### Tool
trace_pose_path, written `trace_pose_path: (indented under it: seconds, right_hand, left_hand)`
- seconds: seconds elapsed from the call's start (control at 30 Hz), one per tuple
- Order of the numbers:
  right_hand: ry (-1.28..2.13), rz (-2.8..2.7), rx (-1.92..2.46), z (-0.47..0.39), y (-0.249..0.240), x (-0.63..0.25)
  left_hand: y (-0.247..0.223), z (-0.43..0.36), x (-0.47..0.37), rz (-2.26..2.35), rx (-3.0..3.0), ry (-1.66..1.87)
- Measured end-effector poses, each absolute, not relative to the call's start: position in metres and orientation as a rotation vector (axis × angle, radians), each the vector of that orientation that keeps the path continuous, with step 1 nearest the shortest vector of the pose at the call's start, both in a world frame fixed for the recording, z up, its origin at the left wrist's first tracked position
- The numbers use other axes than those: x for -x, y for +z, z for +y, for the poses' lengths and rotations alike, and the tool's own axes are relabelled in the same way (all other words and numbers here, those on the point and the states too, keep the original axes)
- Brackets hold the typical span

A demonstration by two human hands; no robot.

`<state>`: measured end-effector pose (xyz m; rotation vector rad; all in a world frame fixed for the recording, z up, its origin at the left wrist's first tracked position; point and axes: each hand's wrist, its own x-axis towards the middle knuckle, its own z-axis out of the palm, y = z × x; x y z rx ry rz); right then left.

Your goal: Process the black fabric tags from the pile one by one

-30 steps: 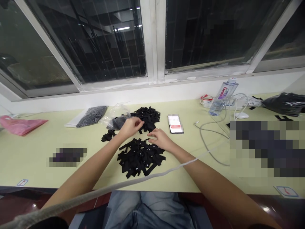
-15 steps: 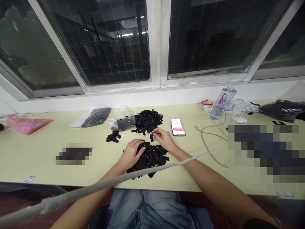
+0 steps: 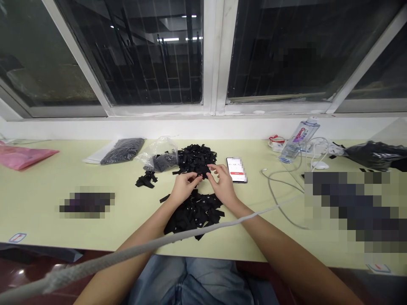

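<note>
Two heaps of small black fabric pieces lie on the pale table, a far heap (image 3: 193, 156) and a near heap (image 3: 195, 212). Between them, my left hand (image 3: 186, 185) pinches a small black piece (image 3: 200, 174) at its fingertips, just in front of the far heap. My right hand (image 3: 221, 182) is close on the other side, its thumb near that piece and its fingers apart and curved. Whether the right thumb touches the piece is hard to tell. A few black pieces (image 3: 146, 179) lie apart on the left.
Behind on the left are a clear bag (image 3: 163, 156), a filled grey bag (image 3: 124, 150) and pink plastic (image 3: 25, 156). A lit phone (image 3: 236, 170) lies right of my hands. Farther right are a bottle (image 3: 299, 140) and cables (image 3: 276, 176). A grey cord (image 3: 152, 245) crosses over my forearms.
My left hand has lifted from the near heap and moved up beside my right hand. Both are now at the front of the far heap, and the right fingers have spread.
</note>
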<state>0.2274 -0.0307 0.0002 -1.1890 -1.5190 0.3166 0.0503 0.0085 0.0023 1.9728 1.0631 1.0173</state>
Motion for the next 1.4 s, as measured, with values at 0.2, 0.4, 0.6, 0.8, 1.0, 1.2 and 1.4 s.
trace_pose_path:
  seconds: [0.2, 0.4, 0.6, 0.8, 1.0, 1.2, 1.4]
  right_hand:
    - [0.441, -1.701, 1.122, -0.041, 0.001, -0.214]
    - [0.513, -1.612, 1.162, -0.041, 0.0, -0.215]
    - [0.66, -1.513, 1.192, -0.035, -0.007, -0.216]
    - [0.762, -1.391, 1.167, -0.026, -0.016, -0.217]
    - [0.81, -1.322, 1.127, -0.027, -0.014, -0.21]
    - [0.794, -1.292, 1.081, -0.025, -0.013, -0.21]
    - [0.78, -1.286, 1.14, -0.026, -0.012, -0.212]
  left_hand:
    - [0.007, -0.002, -0.045, 1.092, -2.187, 0.981]
    - [0.008, -0.009, -0.047, 1.058, -2.42, 0.928]
    - [0.008, -0.008, -0.049, 1.062, -2.578, 0.849]
    - [0.006, -0.006, -0.054, 1.17, -2.692, 0.901]
    - [0.002, -0.005, -0.053, 1.231, -2.735, 1.072]
    - [0.001, -0.004, -0.054, 1.231, -2.743, 1.163]
    - [0.002, -0.002, -0.055, 1.165, -2.864, 1.101]
